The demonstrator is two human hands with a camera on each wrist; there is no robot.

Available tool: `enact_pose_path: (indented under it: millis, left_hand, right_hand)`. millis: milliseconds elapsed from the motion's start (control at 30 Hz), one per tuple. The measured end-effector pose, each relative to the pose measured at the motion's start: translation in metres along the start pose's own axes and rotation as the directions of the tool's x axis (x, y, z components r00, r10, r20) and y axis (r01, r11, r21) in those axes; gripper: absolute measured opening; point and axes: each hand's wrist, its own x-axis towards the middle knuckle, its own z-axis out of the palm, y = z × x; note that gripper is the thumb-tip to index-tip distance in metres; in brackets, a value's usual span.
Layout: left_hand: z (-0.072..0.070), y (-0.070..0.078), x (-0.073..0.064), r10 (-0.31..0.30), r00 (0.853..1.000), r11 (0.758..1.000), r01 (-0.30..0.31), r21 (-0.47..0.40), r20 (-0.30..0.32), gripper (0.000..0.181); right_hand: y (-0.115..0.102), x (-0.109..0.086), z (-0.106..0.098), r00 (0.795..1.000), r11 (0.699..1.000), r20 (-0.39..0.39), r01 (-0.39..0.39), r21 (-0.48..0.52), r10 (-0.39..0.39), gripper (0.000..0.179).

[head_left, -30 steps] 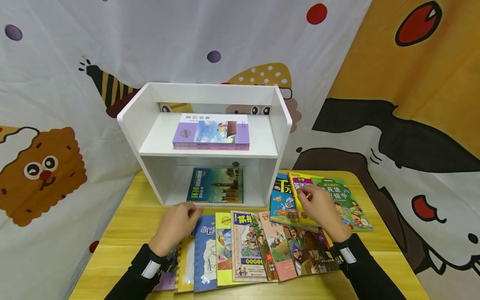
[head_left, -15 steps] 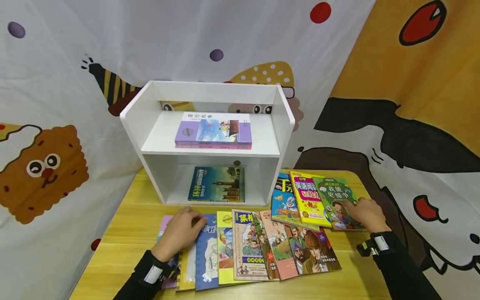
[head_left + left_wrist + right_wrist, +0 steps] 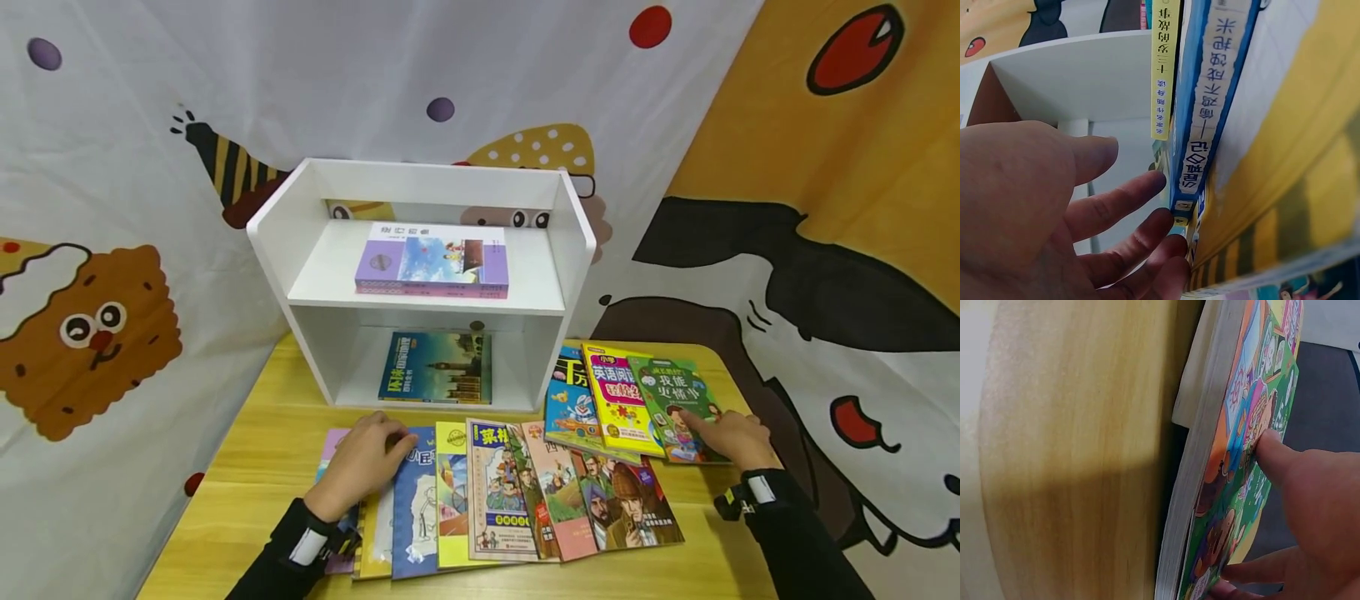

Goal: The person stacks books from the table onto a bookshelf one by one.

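My right hand is at the right edge of a green picture book that lies topmost in a pile on the table. In the right wrist view, the thumb presses on the green cover while the fingers reach the book's side edge, pinching it. My left hand lies over the far ends of the leftmost books in the front row. In the left wrist view its fingers are loosely bent and touch the ends of a blue book and a yellow striped book, holding neither.
A white two-tier bookshelf stands behind the row. Purple books are on its upper shelf, and a dark teal book is below. A yellow book and a blue one overlap beside the green book. Several more books fan across the front.
My right hand has moved right, from above the yellow book to the green book's right edge, and now pinches it. The left hand has hardly moved.
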Motion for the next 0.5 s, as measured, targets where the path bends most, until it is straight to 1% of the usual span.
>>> enact_pose_path:
  millis: [133, 333, 400, 500]
  left_hand:
    - [0.000, 0.000, 0.000, 0.010, 1.000, 1.000, -0.010, -0.002, 0.006, 0.021]
    - [-0.002, 0.001, 0.001, 0.006, 1.000, 1.000, -0.006, -0.007, 0.018, 0.021]
    - [-0.003, 0.001, 0.002, 0.001, 1.000, 1.000, -0.001, -0.003, 0.026, 0.022]
    - [-0.004, 0.002, 0.002, -0.001, 0.999, 1.000, 0.000, 0.010, 0.035, 0.024]
  right_hand:
    - [0.001, 0.002, 0.003, 1.000, 1.000, 0.003, -0.007, -0.017, 0.007, 0.095]
    - [-0.006, 0.005, 0.012, 1.000, 0.999, -0.017, -0.021, 0.048, 0.022, 0.073]
    - [-0.010, 0.004, 0.013, 1.000, 0.998, -0.019, -0.020, 0.062, 0.021, 0.071]
    - [-0.016, 0.002, 0.013, 1.000, 0.998, -0.017, -0.018, 0.061, 0.019, 0.075]
